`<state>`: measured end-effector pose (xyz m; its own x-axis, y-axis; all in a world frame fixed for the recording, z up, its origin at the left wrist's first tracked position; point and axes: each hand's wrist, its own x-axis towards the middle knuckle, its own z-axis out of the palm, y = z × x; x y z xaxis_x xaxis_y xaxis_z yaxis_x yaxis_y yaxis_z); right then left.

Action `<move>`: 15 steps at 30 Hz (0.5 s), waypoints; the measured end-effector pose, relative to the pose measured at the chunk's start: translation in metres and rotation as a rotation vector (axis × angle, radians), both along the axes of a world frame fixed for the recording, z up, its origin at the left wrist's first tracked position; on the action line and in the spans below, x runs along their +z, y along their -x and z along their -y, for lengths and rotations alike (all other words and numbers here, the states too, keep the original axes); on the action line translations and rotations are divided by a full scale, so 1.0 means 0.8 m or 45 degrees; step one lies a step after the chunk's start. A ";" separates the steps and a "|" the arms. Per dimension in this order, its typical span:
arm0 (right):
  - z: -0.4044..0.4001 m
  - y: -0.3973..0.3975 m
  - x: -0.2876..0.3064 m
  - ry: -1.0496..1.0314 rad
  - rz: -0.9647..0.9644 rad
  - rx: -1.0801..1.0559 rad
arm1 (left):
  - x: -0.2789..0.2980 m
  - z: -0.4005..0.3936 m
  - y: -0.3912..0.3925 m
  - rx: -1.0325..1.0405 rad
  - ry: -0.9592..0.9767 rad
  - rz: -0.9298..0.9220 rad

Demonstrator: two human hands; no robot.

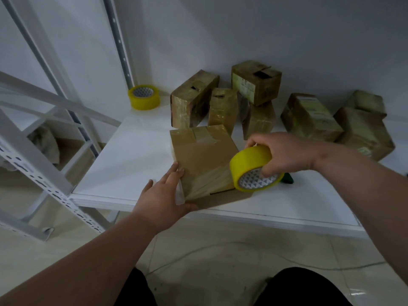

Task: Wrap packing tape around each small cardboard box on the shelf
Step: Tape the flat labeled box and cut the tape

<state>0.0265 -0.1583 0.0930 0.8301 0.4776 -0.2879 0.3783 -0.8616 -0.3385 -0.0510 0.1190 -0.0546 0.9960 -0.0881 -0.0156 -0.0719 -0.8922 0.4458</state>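
Observation:
A small brown cardboard box (203, 155) lies flat near the front edge of the white shelf (123, 164), with shiny tape across its near end. My left hand (164, 195) presses its straight fingers against the box's near left corner, the thumb under the front edge. My right hand (284, 152) grips a yellow roll of packing tape (254, 167) at the box's right side, fingers hooked into the core. A clear strip of tape runs from the roll across the box toward my left hand.
Several taped cardboard boxes (256, 100) stand piled at the back of the shelf. A second yellow tape roll (144, 97) sits in the back left corner by the rack post. A green object (287, 177) lies behind my right hand. White rack beams (39, 173) cross the left side.

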 end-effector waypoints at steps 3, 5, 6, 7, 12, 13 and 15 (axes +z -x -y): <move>0.001 -0.002 -0.005 0.153 0.112 0.096 | 0.001 0.003 -0.001 -0.004 -0.052 -0.003; 0.001 -0.003 -0.005 0.250 0.221 0.142 | 0.001 0.005 0.000 -0.002 -0.085 -0.017; 0.003 -0.003 -0.004 0.317 0.287 0.165 | 0.001 0.005 0.001 0.003 -0.097 -0.023; 0.006 -0.004 -0.004 0.397 0.358 0.191 | 0.001 0.006 0.001 0.007 -0.103 -0.027; 0.025 0.001 -0.026 0.575 0.569 0.166 | 0.001 0.008 0.002 -0.002 -0.128 -0.022; 0.026 0.001 -0.030 0.577 0.590 0.164 | 0.002 0.009 0.002 -0.007 -0.145 -0.024; 0.027 0.000 -0.036 0.594 0.629 0.181 | 0.003 0.009 0.001 -0.013 -0.172 -0.031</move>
